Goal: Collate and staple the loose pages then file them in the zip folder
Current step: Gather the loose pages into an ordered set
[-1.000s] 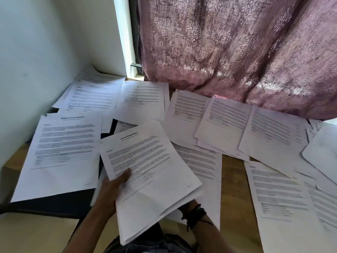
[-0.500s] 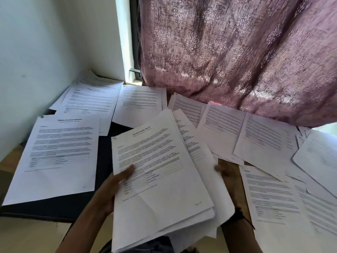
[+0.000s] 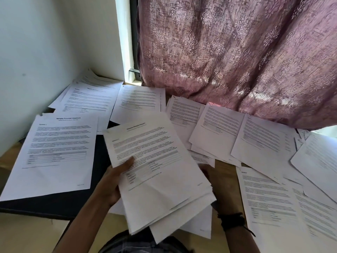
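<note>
So this is early days on the collating, I'd say. The left hand [image 3: 113, 181] pinches a stack of pages [image 3: 160, 170] with the thumb flat on the top sheet and the fingers tucked underneath. The stack is held up over the near edge of the wooden table [image 3: 226, 167], and its bottom corners are fanned out, nowhere near squared up. The right hand [image 3: 215, 181], the one with the black wristband [image 3: 231, 220], sits right against the stack's right edge. Its fingers disappear under the paper, so I honestly can't tell if it's gripping or just propping. Plenty of loose pages [image 3: 218, 128] lie overlapping all along the back under the pink curtain [image 3: 237, 52] and down the right side. There's also a title page headed "Sample Financial Statement" [image 3: 56, 152] on the left. That one lies on a dark flat case [image 3: 51, 205], which might be the zip folder, though no zip is visible. No stapler in sight either. So my read: one set partly gathered, and the rest of the sorting, all the stapling and the filing are left to do.
</note>
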Tool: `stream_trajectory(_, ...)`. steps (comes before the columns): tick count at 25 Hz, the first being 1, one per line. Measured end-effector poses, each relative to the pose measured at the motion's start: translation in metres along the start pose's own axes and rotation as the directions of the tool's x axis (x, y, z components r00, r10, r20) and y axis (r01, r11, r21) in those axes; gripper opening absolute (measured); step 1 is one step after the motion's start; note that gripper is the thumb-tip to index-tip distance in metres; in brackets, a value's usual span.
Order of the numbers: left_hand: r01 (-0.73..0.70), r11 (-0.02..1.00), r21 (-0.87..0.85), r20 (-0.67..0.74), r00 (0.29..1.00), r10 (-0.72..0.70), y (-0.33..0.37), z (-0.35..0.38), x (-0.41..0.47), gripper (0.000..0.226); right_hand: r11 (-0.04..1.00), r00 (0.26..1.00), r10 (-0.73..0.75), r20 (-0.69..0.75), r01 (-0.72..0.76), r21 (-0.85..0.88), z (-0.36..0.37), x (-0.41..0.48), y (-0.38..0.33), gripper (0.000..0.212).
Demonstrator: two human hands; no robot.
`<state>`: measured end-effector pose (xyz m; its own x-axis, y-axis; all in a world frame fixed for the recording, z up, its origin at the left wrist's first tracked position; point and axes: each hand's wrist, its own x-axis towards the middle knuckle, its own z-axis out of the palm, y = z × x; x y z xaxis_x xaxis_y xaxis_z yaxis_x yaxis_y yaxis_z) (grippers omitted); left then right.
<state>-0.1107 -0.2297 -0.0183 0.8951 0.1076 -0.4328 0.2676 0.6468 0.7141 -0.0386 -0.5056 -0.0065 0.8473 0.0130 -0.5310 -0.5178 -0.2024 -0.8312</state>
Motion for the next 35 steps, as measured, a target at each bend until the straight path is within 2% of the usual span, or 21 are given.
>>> stream_trajectory(1,-0.036,0.999,0.023,0.000,0.999,0.036,0.001,0.000,0.002,0.045,0.997,0.997,-0.025,-0.069,0.020,-0.081,-0.003,0.007,0.010,0.019)
stream_trajectory(2,-0.070,0.995,0.067,-0.035,0.997,0.072,0.005,0.002,0.000,0.050,0.971,0.985,-0.086,-0.147,0.050,-0.234,-0.007,0.012,0.021,0.021)
stream_trajectory(3,-0.099,0.991,0.091,-0.040,0.994,0.103,0.010,0.005,-0.002,0.054,0.926,0.963,-0.156,-0.219,0.066,-0.371,-0.010,0.016,0.034,0.029)
stream_trajectory(5,-0.128,0.982,0.137,-0.063,0.989,0.137,0.016,0.009,-0.002,0.044,0.804,0.947,-0.234,-0.220,0.062,-0.592,-0.012,0.018,0.051,0.060)
stream_trajectory(8,-0.159,0.973,0.168,-0.057,0.984,0.170,0.020,0.016,-0.002,0.023,0.646,0.969,-0.170,-0.181,-0.029,-0.763,-0.011,0.028,0.066,0.097)
stream_trajectory(10,-0.161,0.966,0.200,-0.053,0.983,0.175,0.023,0.019,-0.004,0.023,0.619,0.968,-0.165,-0.189,-0.047,-0.784,-0.008,0.030,0.059,0.099)
stream_trajectory(13,-0.163,0.963,0.213,-0.044,0.984,0.176,0.023,0.021,-0.005,0.021,0.696,0.954,-0.203,-0.221,-0.018,-0.718,-0.009,0.031,0.052,0.084)
stream_trajectory(16,-0.164,0.959,0.229,-0.041,0.983,0.178,0.023,0.023,-0.006,0.043,0.830,0.953,-0.202,-0.227,0.043,-0.556,-0.019,0.036,0.056,0.080)
stream_trajectory(18,-0.155,0.962,0.225,-0.049,0.984,0.170,0.022,0.024,-0.006,0.054,0.860,0.951,-0.211,-0.224,0.071,-0.506,-0.028,0.037,0.060,0.077)
stream_trajectory(21,-0.142,0.974,0.177,-0.064,0.986,0.156,0.024,0.031,-0.007,0.026,0.871,0.936,-0.300,-0.183,0.191,-0.454,-0.050,0.027,0.058,0.074)
stream_trajectory(22,-0.144,0.974,0.173,-0.057,0.986,0.156,0.025,0.033,-0.006,0.023,0.860,0.930,-0.345,-0.128,0.259,-0.439,-0.060,0.019,0.051,0.073)
stream_trajectory(24,-0.149,0.975,0.162,-0.027,0.987,0.156,0.028,0.042,-0.008,0.025,0.862,0.940,-0.341,0.002,0.314,-0.398,-0.088,0.008,0.035,0.064)
stream_trajectory(26,-0.149,0.976,0.155,0.024,0.989,0.147,0.031,0.058,-0.009,0.025,0.880,0.946,-0.308,0.101,0.324,-0.348,-0.117,-0.012,0.011,0.050)
stream_trajectory(28,-0.158,0.978,0.138,0.129,0.982,0.141,0.035,0.078,-0.010,0.021,0.874,0.918,-0.369,0.148,0.396,-0.280,-0.135,-0.030,-0.017,0.042)
stream_trajectory(29,-0.169,0.979,0.112,0.199,0.969,0.145,0.038,0.088,-0.010,0.026,0.867,0.903,-0.413,0.118,0.430,-0.250,-0.141,-0.032,-0.028,0.041)
stream_trajectory(31,-0.174,0.983,0.053,0.326,0.934,0.148,0.042,0.107,-0.009,0.050,0.866,0.873,-0.484,0.051,0.487,-0.116,-0.147,-0.028,-0.044,0.040)
stream_trajectory(33,-0.157,0.987,0.033,0.403,0.906,0.130,0.044,0.126,-0.004,0.034,0.864,0.864,-0.502,0.028,0.500,0.063,-0.144,-0.020,-0.056,0.040)
stream_trajectory(35,-0.141,0.986,0.084,0.402,0.911,0.096,0.044,0.142,0.003,0.022,0.860,0.863,-0.499,0.076,0.483,0.166,-0.135,-0.014,-0.065,0.038)
